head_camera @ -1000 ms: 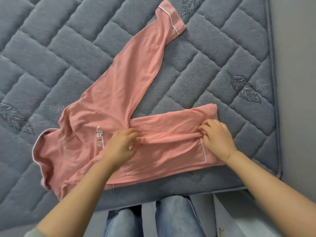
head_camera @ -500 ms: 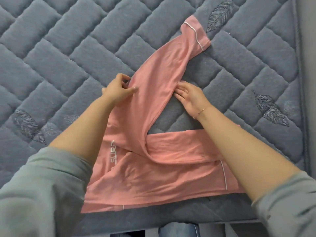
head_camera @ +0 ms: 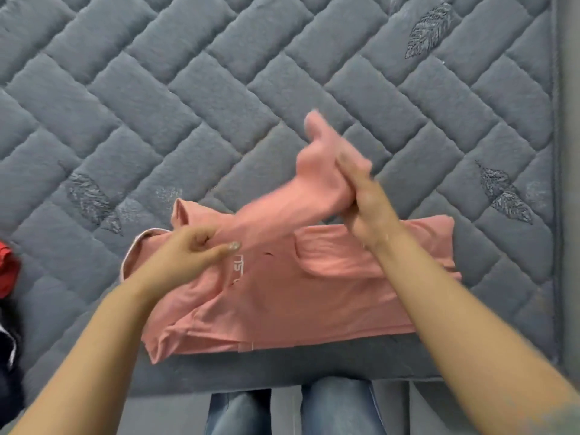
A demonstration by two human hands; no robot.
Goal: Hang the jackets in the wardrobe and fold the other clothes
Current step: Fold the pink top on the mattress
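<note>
Your left hand (head_camera: pixel 188 252) is curled, knuckles up, thumb out toward your right, pinching cloth beneath it. Your right hand (head_camera: pixel 364 199) is raised ahead of the left, blurred, fingers closed round fabric; both forearms bare

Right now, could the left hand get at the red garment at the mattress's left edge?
Probably yes: only bare mattress lies between the left hand and the red garment, but that hand is pinching the pink top and must let go first.

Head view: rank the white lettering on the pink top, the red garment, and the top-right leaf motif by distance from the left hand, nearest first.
1. White lettering, just right of the left hand.
2. Red garment, left edge.
3. Top-right leaf motif, far corner.
</note>
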